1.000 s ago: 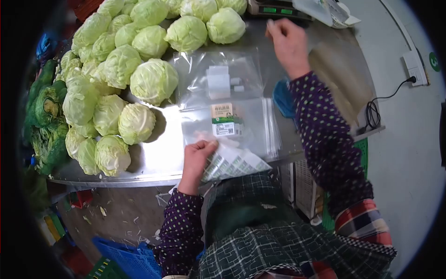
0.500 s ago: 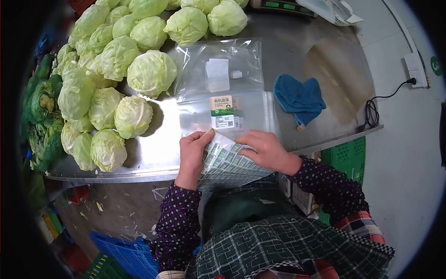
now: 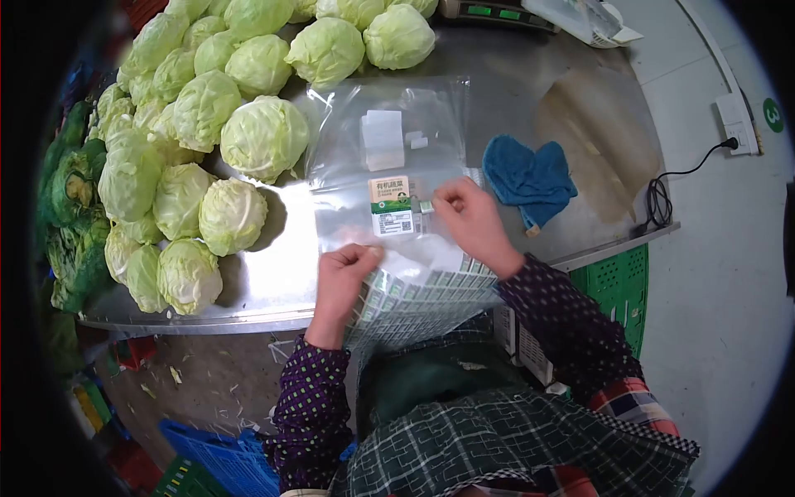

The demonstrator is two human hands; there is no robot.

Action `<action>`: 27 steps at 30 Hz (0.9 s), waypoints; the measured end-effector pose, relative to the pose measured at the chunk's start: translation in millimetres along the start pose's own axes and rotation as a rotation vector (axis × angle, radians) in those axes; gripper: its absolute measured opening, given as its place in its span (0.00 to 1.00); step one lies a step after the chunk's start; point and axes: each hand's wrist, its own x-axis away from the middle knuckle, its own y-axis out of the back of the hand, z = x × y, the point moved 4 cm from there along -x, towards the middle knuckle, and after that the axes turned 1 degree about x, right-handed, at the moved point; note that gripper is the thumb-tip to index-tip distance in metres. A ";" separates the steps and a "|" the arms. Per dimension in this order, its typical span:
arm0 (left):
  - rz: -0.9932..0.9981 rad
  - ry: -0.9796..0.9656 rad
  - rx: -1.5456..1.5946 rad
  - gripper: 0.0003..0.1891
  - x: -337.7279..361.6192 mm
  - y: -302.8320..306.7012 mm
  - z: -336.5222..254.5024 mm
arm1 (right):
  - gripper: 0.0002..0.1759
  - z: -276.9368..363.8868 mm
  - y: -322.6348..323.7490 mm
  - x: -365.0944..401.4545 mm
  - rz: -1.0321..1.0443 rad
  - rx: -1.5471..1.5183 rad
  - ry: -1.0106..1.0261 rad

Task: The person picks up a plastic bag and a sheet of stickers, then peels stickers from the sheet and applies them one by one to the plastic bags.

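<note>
My left hand (image 3: 344, 277) pinches the upper left corner of a sheet of small green and white stickers (image 3: 414, 298), which hangs over the table's front edge. A small sticker (image 3: 426, 206) is pinched in the fingertips of my right hand (image 3: 470, 217), just above the clear plastic bags (image 3: 339, 199). On the bags lies a larger green, brown and white label (image 3: 391, 207) with printed text, right beside that sticker. White paper pieces (image 3: 383, 139) show farther up on the bags.
Several pale green cabbages (image 3: 263, 137) are piled at the left. A blue cloth (image 3: 530, 178) lies right of the bags on the metal table (image 3: 290, 290). A scale (image 3: 497, 12) stands at the back. Green crates (image 3: 614, 290) are below the right edge.
My right hand has moved up from the sticker sheet to beside the large label, with a small sticker in its fingertips. The sheet's top edge has dropped on the right.
</note>
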 end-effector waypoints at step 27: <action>-0.048 -0.027 -0.007 0.11 -15.2 -1.5 -1.8 | 0.22 16.6 -3.1 46.3 0.475 0.372 0.421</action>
